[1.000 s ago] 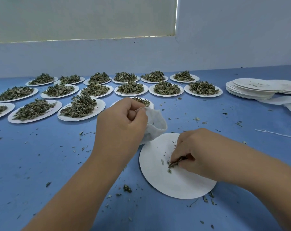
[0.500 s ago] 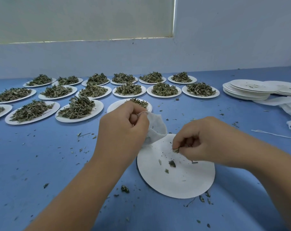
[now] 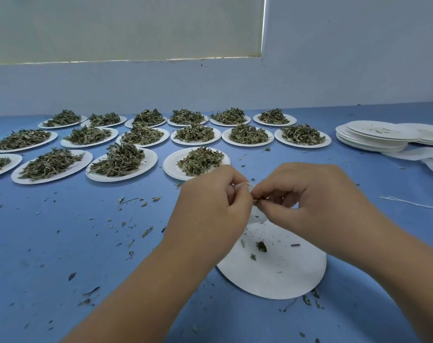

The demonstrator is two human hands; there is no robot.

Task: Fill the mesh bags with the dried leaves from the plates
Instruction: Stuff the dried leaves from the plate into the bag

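Note:
My left hand (image 3: 210, 206) grips the top edge of a small white mesh bag (image 3: 258, 216), which hangs mostly hidden between my two hands. My right hand (image 3: 317, 201) pinches a few dried leaves (image 3: 256, 202) right at the bag's mouth. Below the hands lies a nearly bare white paper plate (image 3: 284, 276) with a few leaf crumbs (image 3: 260, 246) on it. Several white plates heaped with dried leaves stand in rows across the blue table; the nearest heaped plate (image 3: 172, 164) is just beyond my left hand.
A stack of used white plates (image 3: 374, 139) sits at the far right, with white mesh cloth (image 3: 431, 159) and a loose white string (image 3: 408, 205) beside it. Leaf crumbs are scattered over the blue table (image 3: 62, 243). A pale wall rises behind the plates.
My right hand has lifted from the plate with a pinch of leaves and come up to the bag's mouth. My left hand has kept hold of the bag.

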